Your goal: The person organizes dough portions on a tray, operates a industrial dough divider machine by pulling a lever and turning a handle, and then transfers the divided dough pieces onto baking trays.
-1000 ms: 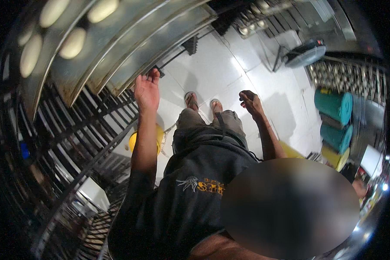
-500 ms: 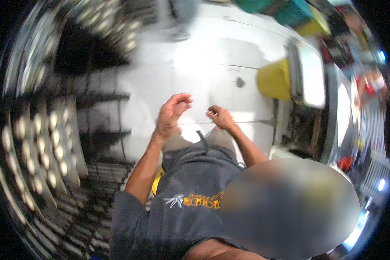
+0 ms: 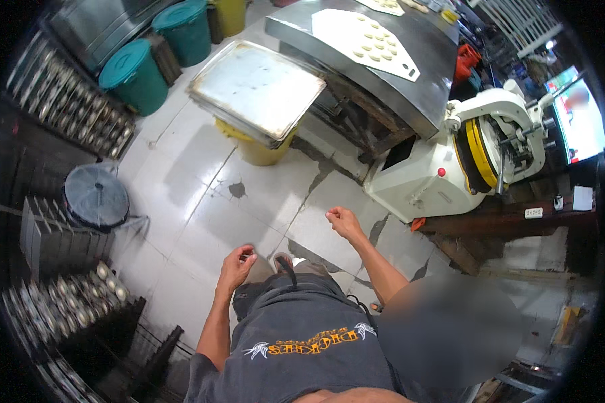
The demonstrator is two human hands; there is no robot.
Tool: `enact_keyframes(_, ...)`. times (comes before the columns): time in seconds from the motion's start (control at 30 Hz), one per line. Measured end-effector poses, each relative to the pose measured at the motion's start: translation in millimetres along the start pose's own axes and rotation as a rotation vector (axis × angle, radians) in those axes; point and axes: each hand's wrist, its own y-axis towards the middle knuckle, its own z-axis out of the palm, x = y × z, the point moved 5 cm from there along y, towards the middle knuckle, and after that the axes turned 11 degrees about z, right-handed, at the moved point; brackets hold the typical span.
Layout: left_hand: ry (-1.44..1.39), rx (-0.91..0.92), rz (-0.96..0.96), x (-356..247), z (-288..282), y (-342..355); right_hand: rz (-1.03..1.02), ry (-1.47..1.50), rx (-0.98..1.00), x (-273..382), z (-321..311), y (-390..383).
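Note:
Both hands hang in front of my body over the tiled floor, touching nothing. My left hand is empty, its fingers loosely bent with gaps between them. Farther forward and to the right, my right hand is also empty, its fingers relaxed and half curled. Nearest to the right hand stands a white dough-dividing machine with a yellow band and a red knob. Ahead, a stack of flat metal baking trays rests on a yellow bucket.
A steel table carries a white board with small pale dough pieces. Green lidded bins line the far left. Racks of filled trays and a round fan stand at left. A lit screen is at right.
The view has swung rightward, bringing the table and white machine into sight. The tray stack now appears farther left and the racks have shifted. My hands are wider apart, both still empty.

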Motion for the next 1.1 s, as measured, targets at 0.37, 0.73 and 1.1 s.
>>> enact_keyframes(0.37,0.103,0.037,0.323,-94.3,23.2,296.2,-0.067,-0.053,0.043,11.0,-42.5,87.5)
enact_keyframes(0.73,0.317,0.008,0.617,-340.4,107.7,602.2,-0.191,0.055,-0.614,212.0,-383.4,273.5)
enact_keyframes(1.1,0.351,0.032,0.463,-374.1,185.0,689.1,-0.241,0.006,-0.348,248.4,-428.5,443.2)
